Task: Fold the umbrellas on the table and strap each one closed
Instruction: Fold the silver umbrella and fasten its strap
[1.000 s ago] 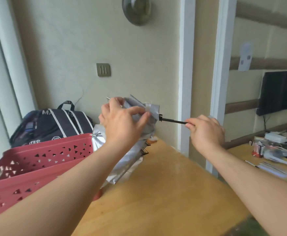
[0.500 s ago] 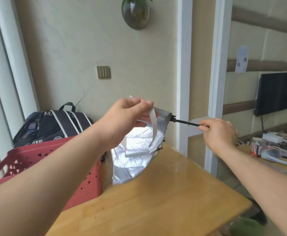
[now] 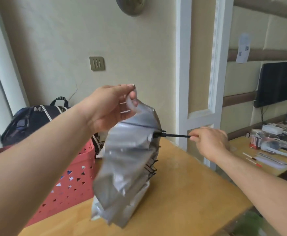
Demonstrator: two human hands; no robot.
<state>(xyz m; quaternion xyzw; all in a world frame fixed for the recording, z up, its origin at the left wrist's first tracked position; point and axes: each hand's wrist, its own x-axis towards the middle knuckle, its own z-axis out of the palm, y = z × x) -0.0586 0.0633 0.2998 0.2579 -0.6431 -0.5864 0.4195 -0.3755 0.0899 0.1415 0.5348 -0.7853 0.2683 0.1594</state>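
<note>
A silver umbrella (image 3: 125,164) hangs collapsed above the wooden table (image 3: 182,193), its loose canopy folds drooping down to the tabletop. My left hand (image 3: 110,108) pinches the pale strap at the top edge of the canopy and holds it up. Out to the right, my right hand (image 3: 209,142) pinches the thin black shaft (image 3: 176,135) that sticks sideways out of the canopy. Black rib ends show along the canopy's right side.
A red perforated basket (image 3: 71,181) stands on the table's left, close behind the umbrella. A dark bag (image 3: 35,120) sits behind it by the wall. To the right, a lower table (image 3: 275,164) carries small clutter under a wall screen (image 3: 277,82).
My left hand has lifted the strap and canopy higher, and the silver fabric now hangs longer toward the table. My right hand keeps its hold on the black shaft.
</note>
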